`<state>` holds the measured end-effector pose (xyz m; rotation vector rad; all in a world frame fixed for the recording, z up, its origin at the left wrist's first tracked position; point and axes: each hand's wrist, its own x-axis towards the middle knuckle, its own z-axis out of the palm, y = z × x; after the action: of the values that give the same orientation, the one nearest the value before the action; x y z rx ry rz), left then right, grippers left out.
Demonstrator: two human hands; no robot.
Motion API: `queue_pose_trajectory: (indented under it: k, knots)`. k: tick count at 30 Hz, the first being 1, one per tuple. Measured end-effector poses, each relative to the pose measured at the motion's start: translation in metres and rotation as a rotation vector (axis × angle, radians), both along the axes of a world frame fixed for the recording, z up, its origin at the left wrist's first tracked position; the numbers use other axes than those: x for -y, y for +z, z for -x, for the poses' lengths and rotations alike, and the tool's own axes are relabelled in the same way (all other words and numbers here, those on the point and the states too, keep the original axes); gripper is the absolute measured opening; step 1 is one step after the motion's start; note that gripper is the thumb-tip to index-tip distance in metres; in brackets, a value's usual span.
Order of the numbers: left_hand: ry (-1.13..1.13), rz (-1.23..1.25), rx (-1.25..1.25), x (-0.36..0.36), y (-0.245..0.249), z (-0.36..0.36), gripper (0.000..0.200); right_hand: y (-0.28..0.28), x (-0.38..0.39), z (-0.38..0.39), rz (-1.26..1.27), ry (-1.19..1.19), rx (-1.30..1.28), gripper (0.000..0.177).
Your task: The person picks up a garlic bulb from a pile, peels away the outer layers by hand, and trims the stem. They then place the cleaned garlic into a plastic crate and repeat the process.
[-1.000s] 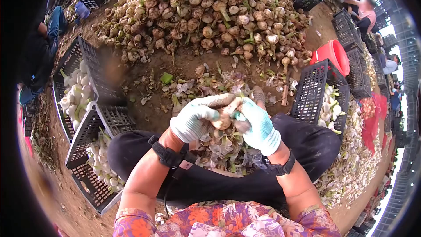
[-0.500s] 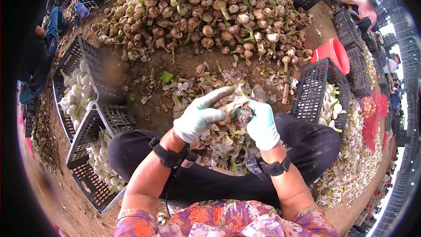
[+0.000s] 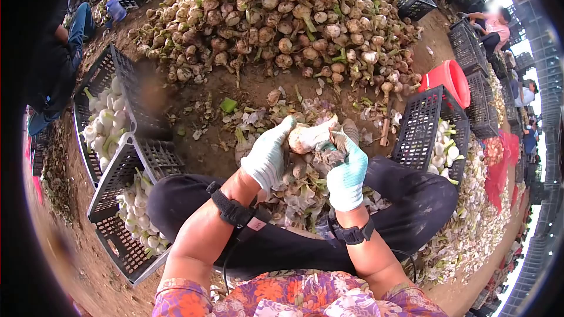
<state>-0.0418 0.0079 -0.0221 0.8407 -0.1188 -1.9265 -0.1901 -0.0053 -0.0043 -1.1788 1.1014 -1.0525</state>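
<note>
Both my hands wear pale knitted gloves and meet in front of my crossed legs. My left hand (image 3: 267, 154) is closed around the round end of a garlic bulb (image 3: 301, 140), whose thick stem points to the right. At the stem side, my right hand (image 3: 348, 177) is closed on loose greyish-brown garlic skin (image 3: 329, 157); its fingertips are partly hidden. Beneath both hands lies a heap of papery peelings (image 3: 305, 196). Ahead rises a big pile of soil-stained garlic bulbs (image 3: 276, 23).
Black crates of white garlic stand to the left, one upper (image 3: 122, 91) and one lower (image 3: 114, 223). On the right are another crate (image 3: 418, 132) and a red bucket (image 3: 449, 82). Peelings (image 3: 464, 235) cover the ground there. Other people sit at both sides.
My hands have turned the garlic bulb so its pale side shows. The left fingers have closed around it, and the right hand has drawn loose skin down beside the stem.
</note>
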Motion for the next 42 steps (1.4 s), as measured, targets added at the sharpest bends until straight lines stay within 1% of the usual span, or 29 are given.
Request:
queue_pose_trajectory:
  k: [1,4,5,7,8,9,10,11,12,14,15,16,17,18,19,21,22,25,26,27,29,31,32,33,34,35,37,39,42]
  knots:
    - [-0.001,0.000,-0.001,-0.003,-0.001,-0.001,0.042,-0.003,0.000,0.001,0.000,-0.001,-0.001,0.025]
    - [0.018,0.418,0.879,-0.010,0.012,0.007,0.056,0.002,0.003,0.005,0.283,0.028,-0.371,0.024]
    - [0.014,0.550,1.036,-0.012,0.021,0.006,0.061,0.009,0.002,0.005,0.285,0.025,-0.372,0.024]
    - [0.153,0.564,0.684,-0.012,0.012,0.010,0.055,0.019,0.000,0.006,0.017,0.101,0.011,0.023]
    - [0.132,0.444,0.459,-0.011,0.013,0.007,0.051,0.016,0.003,0.011,-0.043,0.111,0.127,0.022]
    - [0.111,0.321,0.236,-0.010,0.014,-0.001,0.048,0.018,0.003,0.016,-0.210,0.188,0.450,0.023]
    - [-0.014,0.256,-0.028,-0.010,0.006,-0.009,0.047,0.007,0.003,0.022,-0.324,0.160,0.582,0.020]
    - [-0.097,0.286,-0.175,-0.006,-0.013,-0.011,0.047,-0.003,0.003,0.025,-0.440,0.129,0.712,0.018]
    - [-0.073,0.188,-0.111,-0.004,-0.016,-0.006,0.048,-0.002,0.002,0.023,-0.440,0.135,0.712,0.018]
    - [-0.052,0.094,-0.045,-0.002,-0.014,-0.003,0.048,0.001,0.001,0.020,-0.382,0.048,0.463,0.016]
    - [0.020,0.213,0.113,-0.003,-0.010,-0.002,0.046,0.000,0.000,0.023,-0.380,0.045,0.462,0.016]
    - [0.093,0.332,0.270,-0.004,-0.006,-0.001,0.044,-0.002,0.001,0.028,-0.021,0.159,-0.013,0.017]
    - [0.091,0.333,0.270,-0.005,0.000,0.001,0.044,-0.003,0.001,0.033,0.337,0.265,-0.489,0.020]
    - [0.120,0.461,0.485,-0.007,0.006,0.004,0.043,-0.002,-0.001,0.036,0.361,0.314,-0.587,0.026]
    - [0.147,0.586,0.701,-0.009,0.009,0.006,0.042,-0.002,-0.003,0.036,0.358,0.313,-0.585,0.026]
    - [0.161,0.512,0.575,-0.009,0.010,0.003,0.044,-0.003,-0.006,0.034,0.237,0.213,-0.134,0.028]
    - [0.086,0.414,0.490,-0.011,0.014,-0.001,0.044,-0.002,-0.004,0.035,0.239,0.208,-0.136,0.028]
    - [-0.036,0.302,0.429,-0.014,0.030,-0.007,0.040,-0.002,0.018,0.035,0.163,0.068,-0.327,0.023]
    - [-0.099,0.385,0.361,-0.016,0.023,-0.008,0.038,-0.011,0.023,0.035,0.296,-0.064,-0.455,0.028]
    - [-0.169,0.471,0.291,-0.015,0.023,-0.007,0.037,-0.019,0.031,0.039,0.622,-0.085,-0.651,0.036]
    - [-0.169,0.519,0.294,-0.013,0.029,-0.006,0.036,-0.024,0.036,0.039,0.821,-0.051,-0.847,0.052]
    - [-0.171,0.422,0.368,-0.013,0.029,-0.011,0.041,-0.018,0.033,0.044,0.856,-0.028,-0.907,0.056]
    - [-0.214,0.369,0.343,-0.012,0.030,-0.015,0.053,-0.004,0.026,0.043,0.357,0.112,-0.313,0.048]
    - [-0.216,0.365,0.347,-0.012,0.029,-0.015,0.053,0.012,0.019,0.042,-0.153,0.232,0.278,0.040]
    - [-0.182,0.394,0.322,-0.012,0.029,-0.014,0.058,0.028,0.014,0.036,-0.242,0.297,0.213,0.036]
    - [-0.153,0.426,0.294,-0.011,0.027,-0.012,0.063,0.021,0.021,0.033,-0.458,0.523,0.705,0.037]
    - [-0.142,0.460,0.262,-0.008,0.022,-0.006,0.068,0.016,0.011,0.033,0.136,0.514,-0.257,0.038]
    - [-0.018,0.425,0.340,-0.006,0.015,-0.004,0.065,0.004,0.004,0.025,0.220,0.429,-0.200,0.038]
    - [-0.040,0.339,0.383,-0.012,0.017,-0.001,0.047,0.004,-0.003,0.012,0.651,0.159,-0.586,0.031]
